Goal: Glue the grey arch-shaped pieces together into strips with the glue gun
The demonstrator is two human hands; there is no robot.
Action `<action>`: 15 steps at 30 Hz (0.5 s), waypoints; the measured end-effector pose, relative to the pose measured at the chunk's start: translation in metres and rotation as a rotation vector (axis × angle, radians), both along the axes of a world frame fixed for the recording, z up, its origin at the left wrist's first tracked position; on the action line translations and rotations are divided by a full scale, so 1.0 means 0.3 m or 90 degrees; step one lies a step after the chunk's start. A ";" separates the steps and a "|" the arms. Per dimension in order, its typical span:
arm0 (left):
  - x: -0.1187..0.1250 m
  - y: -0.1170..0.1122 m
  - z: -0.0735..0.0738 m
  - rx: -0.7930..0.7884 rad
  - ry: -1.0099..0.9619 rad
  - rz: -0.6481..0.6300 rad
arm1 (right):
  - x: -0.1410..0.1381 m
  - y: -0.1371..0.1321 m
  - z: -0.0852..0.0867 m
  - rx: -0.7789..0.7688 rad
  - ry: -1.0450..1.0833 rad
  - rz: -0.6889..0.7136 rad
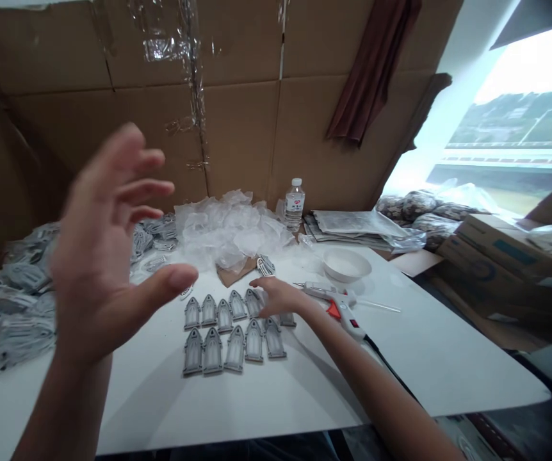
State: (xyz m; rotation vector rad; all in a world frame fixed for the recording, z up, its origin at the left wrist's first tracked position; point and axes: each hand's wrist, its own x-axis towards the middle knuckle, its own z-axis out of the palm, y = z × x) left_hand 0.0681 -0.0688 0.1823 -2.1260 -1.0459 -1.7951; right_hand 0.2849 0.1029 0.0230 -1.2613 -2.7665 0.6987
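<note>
My left hand (pixel 105 250) is raised above the table at the left, close to the camera. Its fingers are spread and slightly blurred, with nothing between them. My right hand (pixel 278 298) is low over the right part of two rows of grey arched, window-shaped pieces (pixel 235 349). Its index finger and thumb are apart, beside a grey arched piece (pixel 251 302) in the back row; I cannot tell if they touch it. Another piece (pixel 287 318) is partly covered by this hand. Just beyond the fingers, a grey piece (pixel 266 265) lies by a brown cardboard scrap (pixel 235 271).
A glue gun (pixel 336 301) with a red trigger and cord lies right of my right forearm. Behind it is a white bowl (pixel 347 264). A water bottle (pixel 294 205) stands beside crumpled clear plastic (pixel 232 224). Grey pieces (pixel 21 294) are heaped at left; cardboard (pixel 242 134) walls the back.
</note>
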 end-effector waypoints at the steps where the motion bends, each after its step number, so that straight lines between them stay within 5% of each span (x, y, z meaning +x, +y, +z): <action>1: -0.010 0.033 -0.020 -0.015 -0.003 -0.008 | -0.007 0.010 -0.006 -0.011 0.005 0.016; 9: -0.058 0.274 -0.161 -0.342 -0.070 -0.006 | -0.004 0.020 -0.009 0.015 0.094 0.073; 12: -0.064 0.325 -0.171 -0.426 -0.105 -0.027 | 0.004 0.017 0.054 0.045 0.152 0.071; 15: -0.054 0.348 -0.167 -0.502 -0.117 -0.058 | -0.008 -0.002 0.178 0.079 0.240 0.064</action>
